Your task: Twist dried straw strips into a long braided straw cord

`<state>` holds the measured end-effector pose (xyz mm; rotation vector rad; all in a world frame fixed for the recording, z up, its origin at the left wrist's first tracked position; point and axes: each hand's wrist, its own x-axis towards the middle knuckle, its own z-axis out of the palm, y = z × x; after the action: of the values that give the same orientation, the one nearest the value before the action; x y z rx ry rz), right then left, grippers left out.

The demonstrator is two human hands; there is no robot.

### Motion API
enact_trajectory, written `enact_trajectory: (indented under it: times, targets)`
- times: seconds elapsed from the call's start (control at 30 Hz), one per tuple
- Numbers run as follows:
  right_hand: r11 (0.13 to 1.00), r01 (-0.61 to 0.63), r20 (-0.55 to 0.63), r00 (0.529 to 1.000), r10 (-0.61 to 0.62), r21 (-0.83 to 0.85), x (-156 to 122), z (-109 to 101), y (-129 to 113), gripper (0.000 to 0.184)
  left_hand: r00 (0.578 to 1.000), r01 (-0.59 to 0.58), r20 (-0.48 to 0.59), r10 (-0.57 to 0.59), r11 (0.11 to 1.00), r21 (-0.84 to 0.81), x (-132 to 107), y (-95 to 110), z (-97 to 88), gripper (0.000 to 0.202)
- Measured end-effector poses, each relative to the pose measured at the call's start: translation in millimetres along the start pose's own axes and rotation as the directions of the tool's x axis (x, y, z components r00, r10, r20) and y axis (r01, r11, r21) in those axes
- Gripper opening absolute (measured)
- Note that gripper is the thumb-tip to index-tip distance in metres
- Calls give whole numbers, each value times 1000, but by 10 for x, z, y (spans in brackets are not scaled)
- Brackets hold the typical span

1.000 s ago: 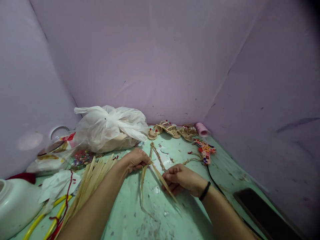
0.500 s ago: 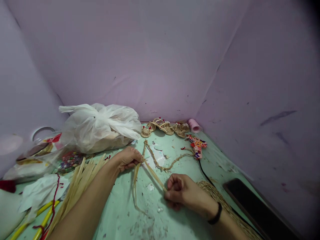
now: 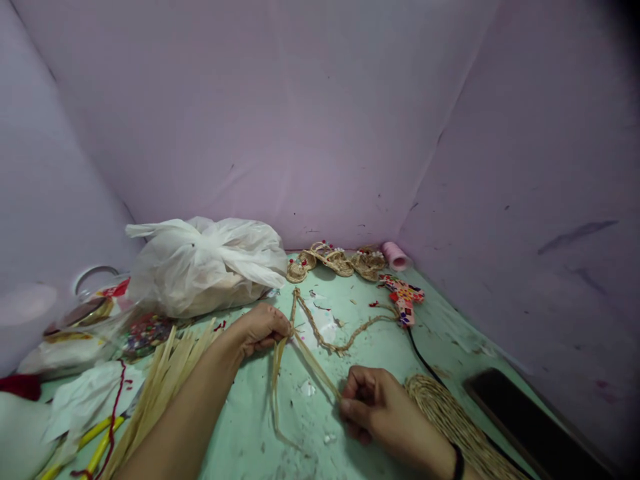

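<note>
A thin straw-coloured braid (image 3: pixel 327 345) runs over the green table from near the patterned glue gun to a bend, then back to my left hand (image 3: pixel 267 328). The fingers of that hand pinch the braid's near end, where loose strands begin. One pale fibre strand (image 3: pixel 317 368) stretches taut from there down to my right hand (image 3: pixel 367 403), whose thumb and forefinger are closed on it. Another loose strand (image 3: pixel 276 400) hangs below my left hand and trails on the table. Beneath my left forearm lies a bundle of flat dry fibre strips (image 3: pixel 167 373).
Small woven sandals (image 3: pixel 327 260) with beads and a pink thread spool (image 3: pixel 396 256) stand by the back wall. A knotted plastic bag (image 3: pixel 210 267) is at back left, yellow-handled scissors (image 3: pixel 103 443) front left. A coiled braid (image 3: pixel 445 423) and black phone (image 3: pixel 530 420) lie right.
The whole view has shifted slightly, so things appear lower and further right. Both hands keep their grip, with the strand still taut between them.
</note>
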<state>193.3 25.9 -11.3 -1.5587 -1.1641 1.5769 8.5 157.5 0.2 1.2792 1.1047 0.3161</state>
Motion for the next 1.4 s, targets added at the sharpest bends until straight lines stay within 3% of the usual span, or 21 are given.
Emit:
enact_trajectory:
  times: [0.27, 0.57, 0.67, 0.73, 0.83, 0.93, 1.0, 1.07, 1.1, 1.2, 1.3, 1.4]
  targets:
    - [996, -17, 60, 998, 12, 84, -7, -23, -7, 24, 1000, 10, -29, -11, 1000, -22, -6, 27, 23, 18]
    - [998, -18, 85, 996, 13, 53, -33, -31, 20, 21, 1000, -3, -21, 3, 1000, -26, 32, -27, -12, 14]
    - [999, 43, 73, 996, -41, -22, -41, -76, -71, 16, 1000, -12, -15, 11, 999, -48, 33, -29, -15, 14]
    - [987, 145, -31, 989, -147, -75, -27, -121, -241, 16, 1000, -20, -5, 20, 998, -65, 24, -20, -8, 15]
    - [934, 319, -210, 914, -348, -161, 57, -150, -636, 24, 1000, -25, -10, 24, 998, -65, 1, 2, 8, 17]
    - [845, 474, -257, 809, -529, -247, 247, -70, -995, 26, 999, -29, -20, 28, 998, -53, -16, 16, 17, 16]
    - [810, 494, -307, 755, -580, -317, 433, 43, -1081, 24, 999, -43, -19, 42, 998, -48, -17, 12, 16, 16]
    - [854, 384, -373, 779, -504, -351, 630, 178, -1019, 21, 998, -64, -15, 63, 997, -54, -10, 1, 14, 18]
    - [887, 305, -383, 817, -431, -348, 717, 245, -947, 17, 997, -70, -18, 69, 996, -61, -5, -6, 13, 19]
    - [960, 108, -258, 950, -177, -260, 868, 408, -702, 16, 998, -55, -35, 52, 995, -79, 14, -24, 11, 14]
    - [996, 10, -186, 982, -26, -85, 867, 478, -566, 20, 998, -41, -47, 38, 997, -71, 22, -28, 9, 8]
    - [997, 3, -186, 982, -17, -76, 847, 467, -519, 23, 999, -48, -29, 46, 997, -56, 16, -18, 12, 6]
